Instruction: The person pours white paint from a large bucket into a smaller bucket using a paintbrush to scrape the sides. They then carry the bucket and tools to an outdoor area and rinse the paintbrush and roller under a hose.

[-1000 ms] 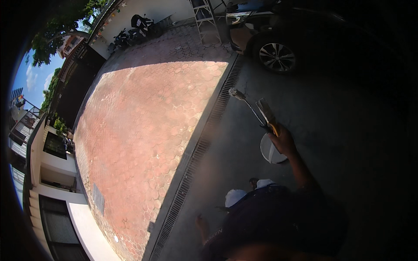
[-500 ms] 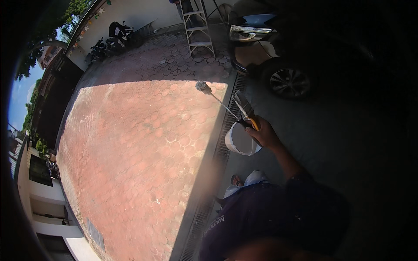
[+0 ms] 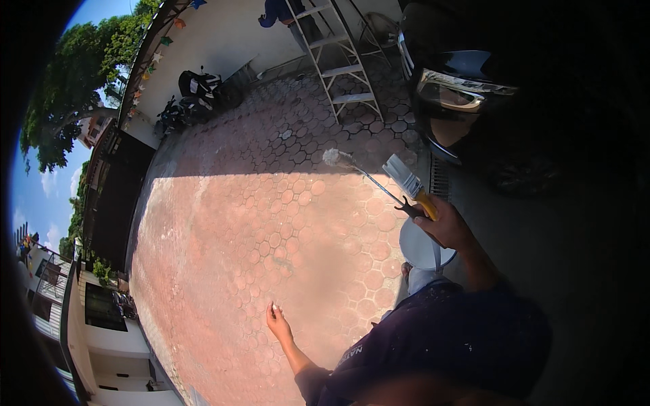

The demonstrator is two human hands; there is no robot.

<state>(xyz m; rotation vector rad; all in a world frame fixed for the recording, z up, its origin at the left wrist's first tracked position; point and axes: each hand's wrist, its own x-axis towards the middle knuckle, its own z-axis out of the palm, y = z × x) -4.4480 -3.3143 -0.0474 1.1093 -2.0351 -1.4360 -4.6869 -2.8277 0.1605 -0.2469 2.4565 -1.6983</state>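
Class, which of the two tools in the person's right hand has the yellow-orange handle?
The flat, broad-headed brush; the thin-stemmed tool beside it has a fuzzy tip and a dark handle.

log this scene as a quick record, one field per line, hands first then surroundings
right hand: grips a paintbrush and a fuzzy-headed tool
left hand: partly curled; too small to tell if it holds anything
bucket: white, just below the right hand in view
ground: reddish paving, part sunlit, part shaded
far side: ladder, motorcycle, person partly behind the ladder
right side: dark car
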